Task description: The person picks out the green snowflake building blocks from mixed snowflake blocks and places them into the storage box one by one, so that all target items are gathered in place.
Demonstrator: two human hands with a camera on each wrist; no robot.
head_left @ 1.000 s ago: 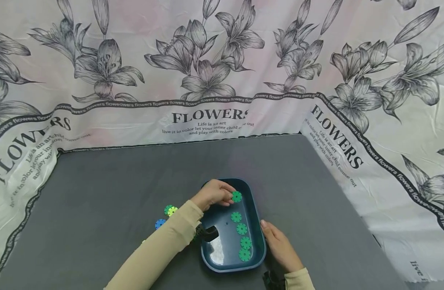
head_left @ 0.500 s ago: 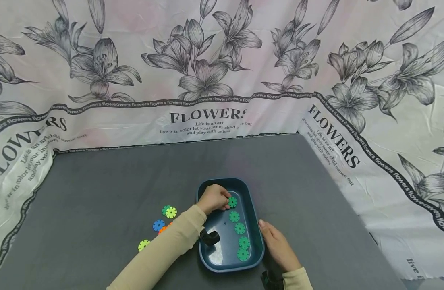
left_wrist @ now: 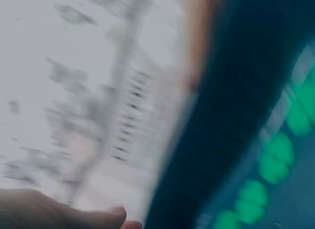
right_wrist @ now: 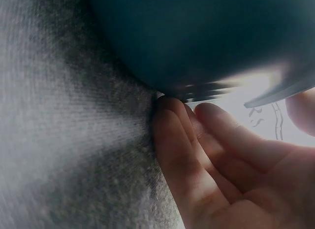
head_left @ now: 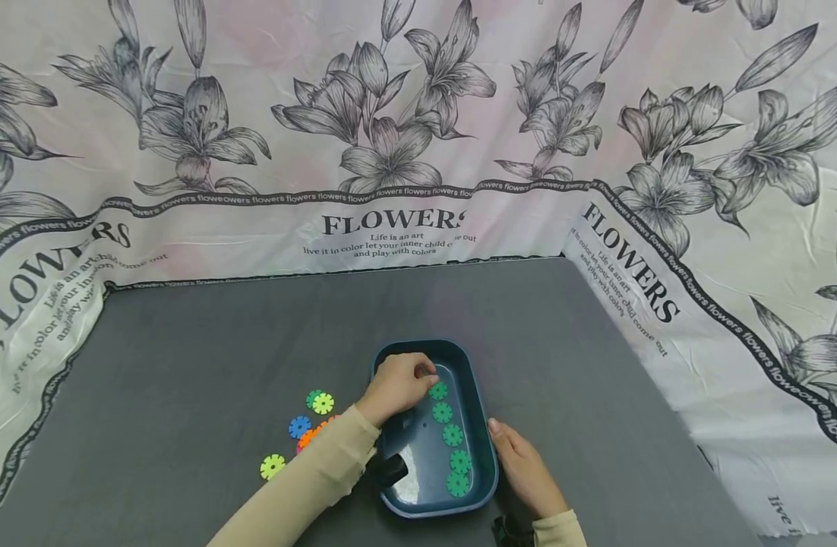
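Fingers (right_wrist: pixel 179 155), right hand (head_left: pixel 528 467), relaxed against tray (right_wrist: pixel 206 47)

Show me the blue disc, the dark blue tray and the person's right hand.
Blue disc (head_left: pixel 299 427): head view, middle of its face.
Dark blue tray (head_left: pixel 421 442): head view, bare floor.
Right hand (head_left: pixel 527 465): head view, middle of the hand.

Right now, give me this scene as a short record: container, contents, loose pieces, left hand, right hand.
Container: blue tray on gray table
Contents: five green notched discs in a rough line
Loose pieces: yellow, blue, orange and green, left of tray, some partly hidden
Left hand: over tray, close to farthest green disc; grip unclear
Right hand: touching tray's right side
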